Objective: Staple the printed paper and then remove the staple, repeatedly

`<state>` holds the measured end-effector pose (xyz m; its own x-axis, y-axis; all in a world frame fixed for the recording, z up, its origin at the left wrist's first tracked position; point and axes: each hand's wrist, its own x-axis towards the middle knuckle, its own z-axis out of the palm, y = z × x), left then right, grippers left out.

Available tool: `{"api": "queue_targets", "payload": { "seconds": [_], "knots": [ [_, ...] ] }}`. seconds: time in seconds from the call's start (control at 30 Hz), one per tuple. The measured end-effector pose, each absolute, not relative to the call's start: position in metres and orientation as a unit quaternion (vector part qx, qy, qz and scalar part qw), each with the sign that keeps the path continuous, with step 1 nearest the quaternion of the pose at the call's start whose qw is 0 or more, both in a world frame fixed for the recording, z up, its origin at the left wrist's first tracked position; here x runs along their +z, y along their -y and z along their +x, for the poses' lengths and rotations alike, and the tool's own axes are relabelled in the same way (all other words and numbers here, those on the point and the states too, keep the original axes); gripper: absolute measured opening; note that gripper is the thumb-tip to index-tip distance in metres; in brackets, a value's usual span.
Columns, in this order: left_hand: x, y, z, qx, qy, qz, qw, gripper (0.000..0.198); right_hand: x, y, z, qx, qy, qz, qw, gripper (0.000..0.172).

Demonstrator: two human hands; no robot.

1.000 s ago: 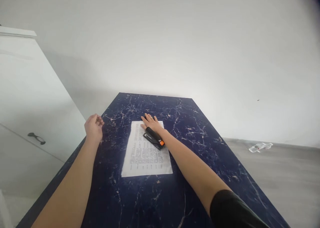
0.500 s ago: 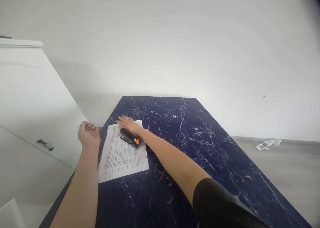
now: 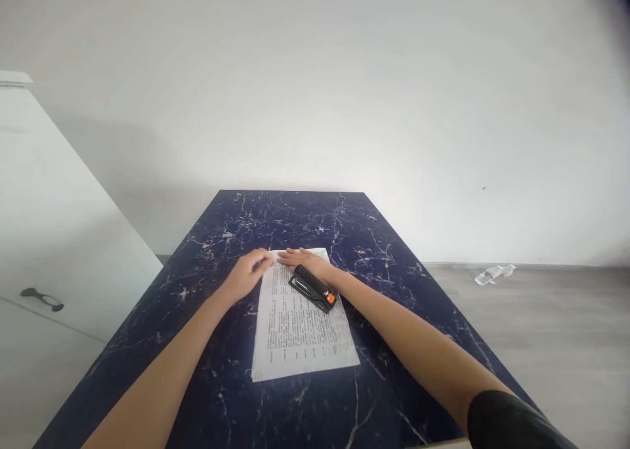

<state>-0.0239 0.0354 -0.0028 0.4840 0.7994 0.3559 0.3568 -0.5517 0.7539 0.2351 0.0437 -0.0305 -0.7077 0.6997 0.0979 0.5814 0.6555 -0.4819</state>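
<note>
On the paper, the stapler slants far-left to near-right, just short of my nearer right hand, laid flat; my left hand curls at the paper's far-left corner, pinch unclear.

White-veined navy table, black stapler (orange-tipped)

i see a white cabinet with a dark handle. clear plastic lies on grey floor near the wall.
</note>
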Motion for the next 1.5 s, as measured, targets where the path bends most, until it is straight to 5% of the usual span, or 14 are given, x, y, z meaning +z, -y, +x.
{"api": "queue_targets", "payload": {
  "seconds": [0.23, 0.4, 0.53, 0.77, 0.87, 1.03, 1.5],
  "knots": [
    [-0.011, -0.025, -0.003, 0.167, -0.334, 0.903, 0.212, 0.064, 0.002, -0.009, 0.26, 0.26, 0.735, -0.531, 0.333, 0.048],
    [-0.011, -0.025, -0.006, 0.143, -0.334, 0.908, 0.207, 0.067, 0.01, 0.068, 0.284, 0.267, 0.785, -0.51, 0.229, 0.036],
    [-0.008, -0.023, -0.004, 0.14, -0.35, 0.9, 0.217, 0.073, 0.01, 0.075, 0.283, 0.208, 0.783, -0.527, 0.258, 0.022],
    [-0.007, -0.022, -0.005, 0.173, -0.37, 0.877, 0.252, 0.076, 0.002, 0.016, 0.284, 0.256, 0.813, -0.438, 0.286, 0.032],
    [-0.009, -0.023, -0.008, 0.177, -0.367, 0.872, 0.272, 0.074, -0.006, 0.015, 0.29, 0.258, 0.811, -0.401, 0.338, 0.049],
    [-0.006, -0.023, -0.015, 0.16, -0.366, 0.859, 0.322, 0.079, -0.012, 0.022, 0.307, 0.211, 0.781, -0.38, 0.448, 0.032],
    [-0.004, -0.023, -0.015, 0.148, -0.396, 0.829, 0.365, 0.082, -0.019, 0.014, 0.305, 0.145, 0.849, -0.314, 0.4, 0.04]
  ]
}}
